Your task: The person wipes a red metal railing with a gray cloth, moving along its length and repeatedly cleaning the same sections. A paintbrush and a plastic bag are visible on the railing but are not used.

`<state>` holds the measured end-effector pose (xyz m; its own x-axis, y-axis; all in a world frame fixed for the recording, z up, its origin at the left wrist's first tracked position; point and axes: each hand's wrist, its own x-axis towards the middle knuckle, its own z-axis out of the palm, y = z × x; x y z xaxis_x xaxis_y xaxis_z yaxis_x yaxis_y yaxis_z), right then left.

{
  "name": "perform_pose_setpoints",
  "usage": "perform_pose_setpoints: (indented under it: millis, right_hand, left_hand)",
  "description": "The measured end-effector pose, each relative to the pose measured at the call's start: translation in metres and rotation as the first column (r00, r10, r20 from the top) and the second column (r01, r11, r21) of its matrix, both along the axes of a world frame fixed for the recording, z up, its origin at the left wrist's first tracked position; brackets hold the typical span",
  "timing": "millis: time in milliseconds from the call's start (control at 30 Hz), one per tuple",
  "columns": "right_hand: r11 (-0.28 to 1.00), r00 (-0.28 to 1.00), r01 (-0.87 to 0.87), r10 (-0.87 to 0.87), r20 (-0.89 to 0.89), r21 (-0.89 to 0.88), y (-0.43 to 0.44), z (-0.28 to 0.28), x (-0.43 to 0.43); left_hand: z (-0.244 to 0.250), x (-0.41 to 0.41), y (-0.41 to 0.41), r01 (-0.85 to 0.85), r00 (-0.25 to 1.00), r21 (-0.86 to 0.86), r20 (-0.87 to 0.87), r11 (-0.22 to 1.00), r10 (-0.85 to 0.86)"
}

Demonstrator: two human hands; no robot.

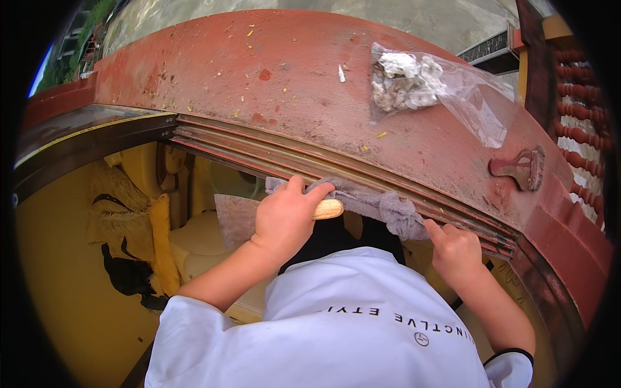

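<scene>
A scraper (236,218) with a broad flat blade and a wooden handle is held in my left hand (285,213), the handle's end poking out past my thumb. The same hand's fingers press on a grey cloth (354,195), which lies bunched along the near edge of the metal window track (291,154). My right hand (453,250) is closed at the cloth's right end, with its index finger stretched toward the track. A thin tool seems to run from those fingers into the cloth; its far part is hidden.
On the red ledge (310,72) beyond the track lie a clear plastic bag (436,82) holding crumpled whitish material, a brush (519,167) at the right, and scattered crumbs. A dark window frame (97,133) stands left. Below are yellowish seats (199,235).
</scene>
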<state>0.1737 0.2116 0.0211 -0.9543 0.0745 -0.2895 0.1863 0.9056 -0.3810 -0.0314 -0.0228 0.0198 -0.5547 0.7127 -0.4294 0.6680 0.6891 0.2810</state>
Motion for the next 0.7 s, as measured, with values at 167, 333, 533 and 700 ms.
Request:
perform_pose_setpoints:
  millis: [167, 333, 533, 700]
  right_hand:
    - [0.996, 0.994, 0.072, -0.067, 0.086, -0.061, -0.009, 0.003, -0.019]
    - [0.993, 0.995, 0.095, -0.092, 0.040, -0.070, -0.011, 0.000, -0.015]
    - [0.997, 0.998, 0.061, -0.060, 0.032, -0.051, -0.009, 0.004, -0.022]
    - [0.996, 0.996, 0.090, -0.091, -0.017, -0.023, -0.019, 0.001, -0.025]
  left_hand:
    - [-0.005, -0.015, -0.016, -0.044, 0.995, 0.078, 0.096, 0.996, 0.036]
    - [-0.004, -0.025, -0.021, -0.077, 0.987, 0.202, 0.154, 0.976, 0.046]
    - [0.009, -0.031, -0.029, -0.153, 0.980, 0.333, 0.175, 0.930, 0.098]
    - [0.033, -0.092, -0.059, -0.243, 0.938, 0.419, -0.127, 0.875, 0.322]
